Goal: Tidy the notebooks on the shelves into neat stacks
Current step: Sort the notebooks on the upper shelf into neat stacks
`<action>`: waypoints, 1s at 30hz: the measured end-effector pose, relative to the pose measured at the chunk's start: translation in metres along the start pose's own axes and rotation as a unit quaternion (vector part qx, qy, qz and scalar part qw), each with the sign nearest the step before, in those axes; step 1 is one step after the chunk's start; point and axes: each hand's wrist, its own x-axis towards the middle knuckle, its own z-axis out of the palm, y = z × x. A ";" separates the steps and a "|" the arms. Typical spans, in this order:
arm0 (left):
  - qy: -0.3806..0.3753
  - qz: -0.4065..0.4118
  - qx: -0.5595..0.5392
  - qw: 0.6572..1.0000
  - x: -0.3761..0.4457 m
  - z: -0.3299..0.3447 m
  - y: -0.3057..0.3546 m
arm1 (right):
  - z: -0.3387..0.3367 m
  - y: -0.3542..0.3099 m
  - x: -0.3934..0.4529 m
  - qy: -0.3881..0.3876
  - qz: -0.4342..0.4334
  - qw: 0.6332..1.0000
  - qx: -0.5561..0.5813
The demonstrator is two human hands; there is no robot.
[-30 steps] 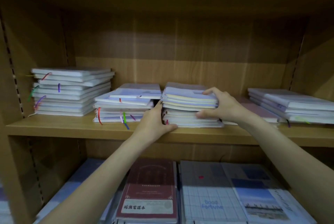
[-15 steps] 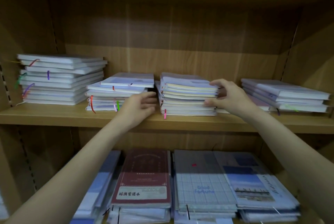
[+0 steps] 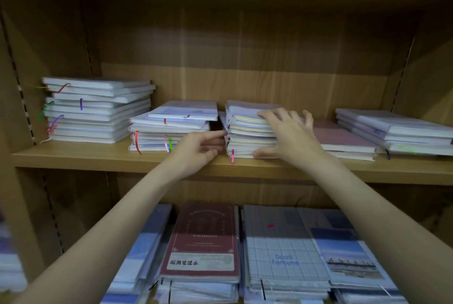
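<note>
On the upper shelf [image 3: 98, 156], right hand [image 3: 286, 137] spread flat against middle stack [image 3: 245, 132], grip loose, left hand [image 3: 198, 146] fingertips touching its left edge, holding nothing

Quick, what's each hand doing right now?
Left hand: open, fingertips touching the middle stack's left edge.
Right hand: open, fingers spread across that stack's front.

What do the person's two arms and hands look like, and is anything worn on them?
Both forearms are bare up to the picture's lower edge: no sleeves show. The left hand and the right hand carry no gloves, and no ring, watch or bracelet shows on the fingers or wrists. The nails look short and unpainted, though the dim light makes that hard to tell. No markings show.
</note>
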 end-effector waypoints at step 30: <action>-0.040 -0.143 -0.103 0.984 0.008 0.004 0.046 | 0.006 0.025 0.022 -0.025 0.017 0.994 0.104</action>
